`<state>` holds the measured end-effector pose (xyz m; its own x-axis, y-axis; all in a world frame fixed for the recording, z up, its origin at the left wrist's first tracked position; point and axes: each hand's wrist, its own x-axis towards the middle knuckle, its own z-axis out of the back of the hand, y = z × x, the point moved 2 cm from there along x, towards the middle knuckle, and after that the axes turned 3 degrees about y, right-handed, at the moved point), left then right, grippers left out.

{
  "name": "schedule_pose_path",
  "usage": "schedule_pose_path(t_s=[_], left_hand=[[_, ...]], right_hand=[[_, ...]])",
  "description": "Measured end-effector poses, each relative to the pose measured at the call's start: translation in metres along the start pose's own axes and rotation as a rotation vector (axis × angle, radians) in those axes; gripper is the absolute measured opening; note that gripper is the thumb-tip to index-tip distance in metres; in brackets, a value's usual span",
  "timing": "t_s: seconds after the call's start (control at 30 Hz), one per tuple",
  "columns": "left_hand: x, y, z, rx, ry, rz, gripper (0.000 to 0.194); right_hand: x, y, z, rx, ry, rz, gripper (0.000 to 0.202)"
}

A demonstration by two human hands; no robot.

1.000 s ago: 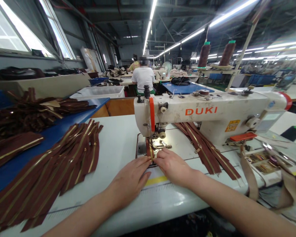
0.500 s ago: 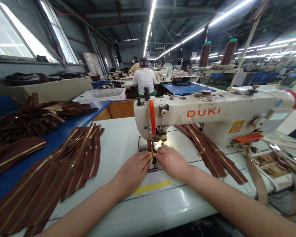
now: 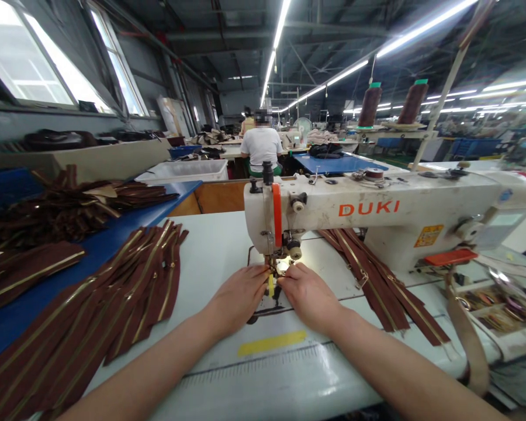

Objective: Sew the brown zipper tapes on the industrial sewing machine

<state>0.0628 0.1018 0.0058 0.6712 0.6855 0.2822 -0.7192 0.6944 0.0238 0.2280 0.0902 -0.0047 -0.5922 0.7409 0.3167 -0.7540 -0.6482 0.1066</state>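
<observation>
A white sewing machine (image 3: 319,204) stands on a pale table (image 3: 210,245). My left hand (image 3: 241,295) is closed at the left of its needle area, fingertips pressed together on something small that they mostly hide. Just right of the needle, my right hand (image 3: 309,292) is also closed, its pinched fingertips hiding what they grip. Between the hands lies a small yellow strip (image 3: 270,285). Brown zipper strips (image 3: 131,280) with gold teeth are piled to the left. More brown zipper strips (image 3: 377,280) with metal pulls pass behind the needle and lie under the machine arm.
A blue surface (image 3: 96,234) at the left bears another brown zipper heap (image 3: 70,204). A tray of metal parts (image 3: 495,310) and beige straps sit at the right. Two thread cones (image 3: 370,105) stand behind the machine. Ahead, a person in a white shirt (image 3: 262,146) sits facing away.
The view has shifted slightly, so the machine appears lower and further right. Both hands remain at the needle, and the brown material between them shows less than before.
</observation>
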Motion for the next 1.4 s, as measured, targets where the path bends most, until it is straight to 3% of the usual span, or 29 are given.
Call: schedule_pose_path(t_s=[0.6,0.7,0.9,1.0,1.1,1.17,1.3,1.4], left_hand=[[-0.001,0.004,-0.003,-0.045,-0.01,0.027,0.031],[-0.02,-0.003,0.006,-0.021,-0.012,0.053,0.03],[-0.087,-0.034,0.026,-0.099,0.0,0.036,0.035],[-0.097,-0.039,0.032,-0.154,-0.008,0.003,0.035],[-0.079,-0.03,0.035,-0.177,0.017,0.029,0.034],[-0.056,-0.023,0.037,-0.153,0.096,0.063,0.037],[-0.014,-0.018,0.044,-0.141,0.203,-0.05,0.033],[-0.002,-0.016,0.049,-0.138,0.266,-0.073,0.022]], right_hand=[[-0.006,-0.001,0.005,0.127,-0.076,-0.064,0.023],[-0.008,-0.001,0.004,0.178,-0.11,-0.075,0.022],[-0.011,-0.001,0.0,0.252,-0.175,-0.039,0.021],[-0.013,0.002,0.001,0.233,-0.179,-0.019,0.021],[-0.013,0.006,0.003,0.168,-0.177,-0.025,0.021],[-0.013,0.008,0.005,0.115,-0.178,-0.032,0.021],[-0.016,0.011,0.01,0.058,-0.186,-0.048,0.02],[-0.024,0.014,0.014,0.073,-0.191,-0.066,0.022]])
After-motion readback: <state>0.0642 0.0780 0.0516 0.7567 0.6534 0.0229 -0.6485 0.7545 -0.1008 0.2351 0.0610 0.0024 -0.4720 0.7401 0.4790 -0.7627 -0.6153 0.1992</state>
